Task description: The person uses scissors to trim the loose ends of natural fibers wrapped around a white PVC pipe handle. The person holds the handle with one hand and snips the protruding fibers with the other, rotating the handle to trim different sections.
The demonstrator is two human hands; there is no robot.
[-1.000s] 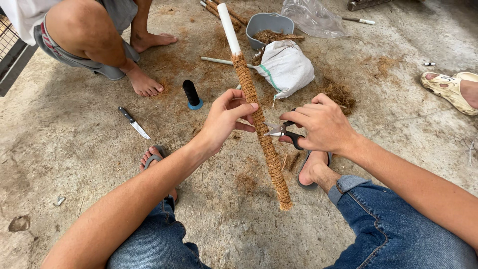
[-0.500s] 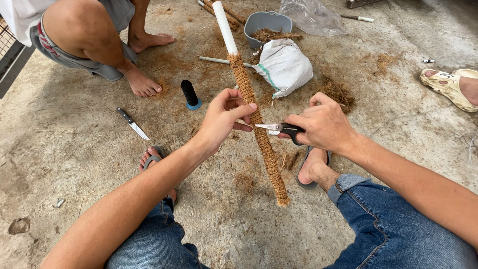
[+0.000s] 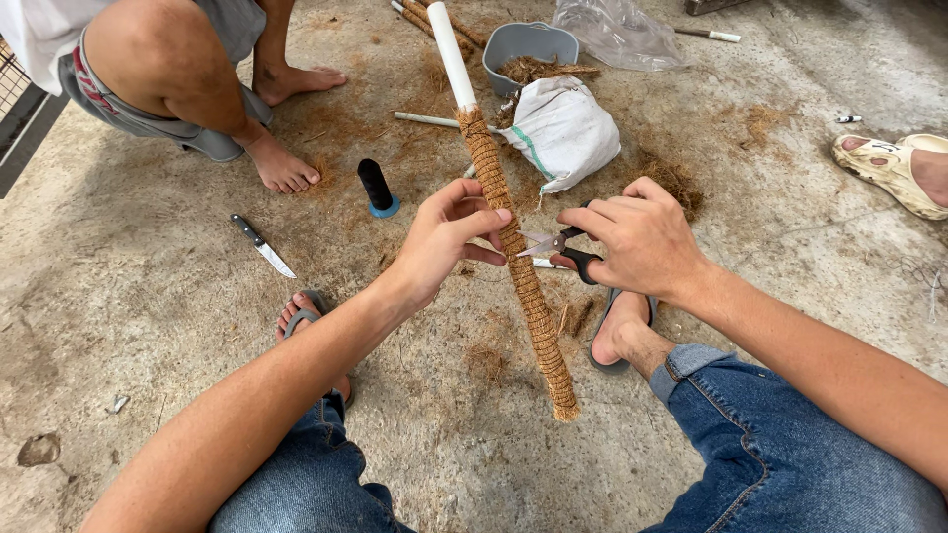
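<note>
We worked squatting on a bare, stained concrete floor [image 3: 148, 326], an informal yard workshop rather than a room with furniture. Brown fibre litter [image 3: 676, 178], a grey tub [image 3: 513, 44] of it, a white sack [image 3: 563, 128] and a loose knife [image 3: 263, 247] lay around us.
</note>
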